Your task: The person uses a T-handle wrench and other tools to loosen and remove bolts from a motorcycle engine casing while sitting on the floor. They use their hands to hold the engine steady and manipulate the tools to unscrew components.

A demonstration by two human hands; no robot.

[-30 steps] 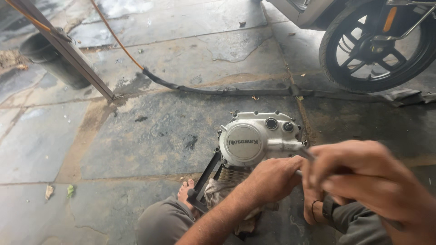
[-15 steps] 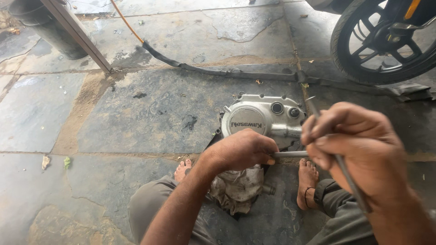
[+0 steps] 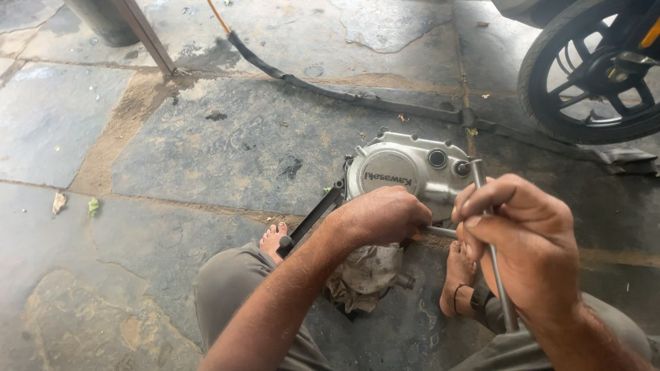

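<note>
A silver motorcycle engine (image 3: pixel 405 180) with a round side cover sits on the stone floor between my bare feet. My left hand (image 3: pixel 379 216) rests on the engine's near side, fingers curled around a thin metal rod end (image 3: pixel 440 232) poking out to the right. My right hand (image 3: pixel 526 244) is closed on a long metal T-handle wrench (image 3: pixel 489 247), whose upper end reaches a fitting (image 3: pixel 463 167) on the cover's right edge. A greasy rag or lower casing (image 3: pixel 364 271) lies under the engine, partly hidden by my arm.
A motorcycle wheel (image 3: pixel 591 75) stands at the upper right. A black strap or hose (image 3: pixel 357 96) runs across the floor behind the engine. A dark pole (image 3: pixel 148 34) and a round base stand at the upper left. Small leaves (image 3: pixel 93 205) lie at the left.
The view has tilted down and closer. My right hand has swung the long wrench more upright, its tip now at the cover's right edge. My left hand stays on the engine.
</note>
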